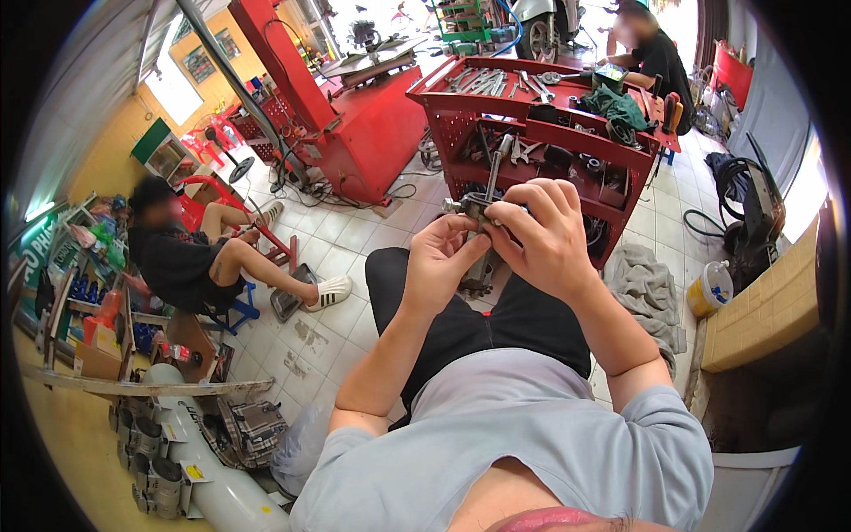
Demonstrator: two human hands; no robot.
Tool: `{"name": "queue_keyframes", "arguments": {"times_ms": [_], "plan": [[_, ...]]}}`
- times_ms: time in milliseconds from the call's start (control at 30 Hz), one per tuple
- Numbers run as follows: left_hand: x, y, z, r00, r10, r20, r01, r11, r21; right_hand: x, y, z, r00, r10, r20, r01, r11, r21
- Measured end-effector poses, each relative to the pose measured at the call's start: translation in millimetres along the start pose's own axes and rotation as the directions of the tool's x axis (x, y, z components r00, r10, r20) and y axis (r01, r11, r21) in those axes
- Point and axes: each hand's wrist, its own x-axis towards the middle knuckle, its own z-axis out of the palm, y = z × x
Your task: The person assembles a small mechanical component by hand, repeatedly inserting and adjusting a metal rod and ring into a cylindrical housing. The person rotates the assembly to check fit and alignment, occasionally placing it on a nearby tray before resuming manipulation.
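Observation:
In front of my lap, both hands meet at a greyish metal part [476,207] with a bolt-like end on its left side. From its top a slim bright rod [494,174] appears to rise; I cannot tell whether it belongs to the part. My left hand [441,264] is closed, thumb and fingertips pinching the part from the left. My right hand [547,235] grips from the right, its thumb and index finger at the part and its other fingers curled above. The fingers hide much of the part. Below them, more dark metal [476,282] shows between my thighs.
A red tool cart [532,127] with several wrenches stands just ahead. Left of it is a red machine [372,133]. One person [191,244] sits at the left, another [660,66] at the far right. A grey cloth [643,288] and a white bucket [707,291] lie right.

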Motion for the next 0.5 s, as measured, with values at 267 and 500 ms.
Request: {"name": "queue_keyframes", "arguments": {"times_ms": [267,500], "plan": [[-2,-4,7,1.0,0.005,-0.016,-0.006,0.992,-0.122,-5,-4,7,0.996,0.091,0.023,-0.092,0.995,0.039],[-4,-15,16,0.996,0.04,-0.074,-0.052,0.985,-0.166,-6,-1,8,0.994,0.112,0.009,-0.113,0.991,0.067]]}}
